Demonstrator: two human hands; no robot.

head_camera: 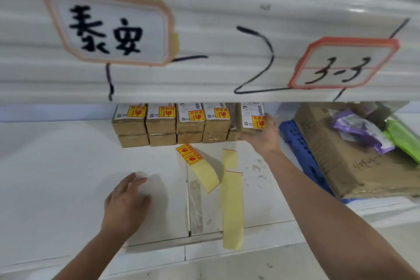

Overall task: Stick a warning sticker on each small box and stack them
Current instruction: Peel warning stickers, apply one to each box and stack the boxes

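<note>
— What's filling most of the room from where you're standing?

— The white boards (204, 29) are hanging low over the table (68, 154), with handwritten labels stuck on them. Off to the right a big carton (329, 166) is lying tilted on a blue crate (293, 136).

— And the boxes?

— The row of boxes (159, 125) is sitting at the back of the table, under the boards, two high. Each top one is wearing a yellow-and-red sticker. The right hand (264, 136) is gripping the end box (250, 116) at the right end of that row, with its fingers curling round the lower right edge. That one is carrying its sticker too. I can't tell whether it's resting on the box beneath.

— The other hand?

— The left hand (127, 200) is lying flat on the table, fingers relaxed, holding nothing.

— How is that box going to handle?

— Light and stiff, I'm guessing: small cardboard, with one hand managing it. Taking it by the sides looks safest, and the warning mark is arguing for setting it down gently.

— Any stickers left?

— The sticker strip (189, 154) is curling on the table just in front of the row, showing two stickers. A bare backing strip (233, 200) is lying beside it.
</note>
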